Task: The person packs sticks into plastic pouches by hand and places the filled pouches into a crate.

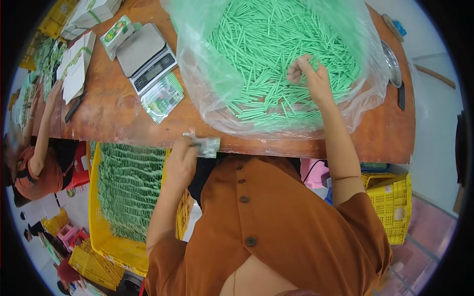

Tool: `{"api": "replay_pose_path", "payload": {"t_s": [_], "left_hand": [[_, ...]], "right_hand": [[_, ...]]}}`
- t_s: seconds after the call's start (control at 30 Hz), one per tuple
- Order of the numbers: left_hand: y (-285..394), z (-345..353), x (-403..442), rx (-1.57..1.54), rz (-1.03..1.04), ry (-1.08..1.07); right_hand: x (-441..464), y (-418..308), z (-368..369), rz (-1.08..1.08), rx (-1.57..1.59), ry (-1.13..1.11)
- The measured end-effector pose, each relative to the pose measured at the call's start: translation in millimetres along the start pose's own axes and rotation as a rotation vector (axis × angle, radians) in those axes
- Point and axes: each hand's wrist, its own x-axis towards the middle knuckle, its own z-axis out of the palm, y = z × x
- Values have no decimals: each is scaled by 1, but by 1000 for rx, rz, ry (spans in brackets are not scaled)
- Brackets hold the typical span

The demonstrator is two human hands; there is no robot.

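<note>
the left hand (182, 165) is clasping a small green-and-clear plastic packet (210, 147); farther right, the right hand (313, 79) is reaching over thin green sticks (266, 59), its grip being impossible to tell.

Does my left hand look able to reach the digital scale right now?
Probably yes. Your left hand is at the near edge of the table, with only flat packets lying toward the scale. It's gripping a small packet, though, so it isn't free.

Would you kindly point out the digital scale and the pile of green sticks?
Digital scale (142, 51): head view, on its weighing plate.
Pile of green sticks (284, 47): head view, near its middle.
</note>
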Motion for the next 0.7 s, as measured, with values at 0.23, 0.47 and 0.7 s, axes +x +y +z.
{"api": "replay_pose_path", "payload": {"t_s": [0.23,0.47,0.7], "left_hand": [[18,2,34,-335,-33,181],[25,69,116,-537,-190,87],[27,72,105,-659,-262,85]], "right_hand": [[-6,-9,28,-154,-169,-9],[-9,-38,56,-33,235,-316],[-21,-29,85,109,12,-478]]}}
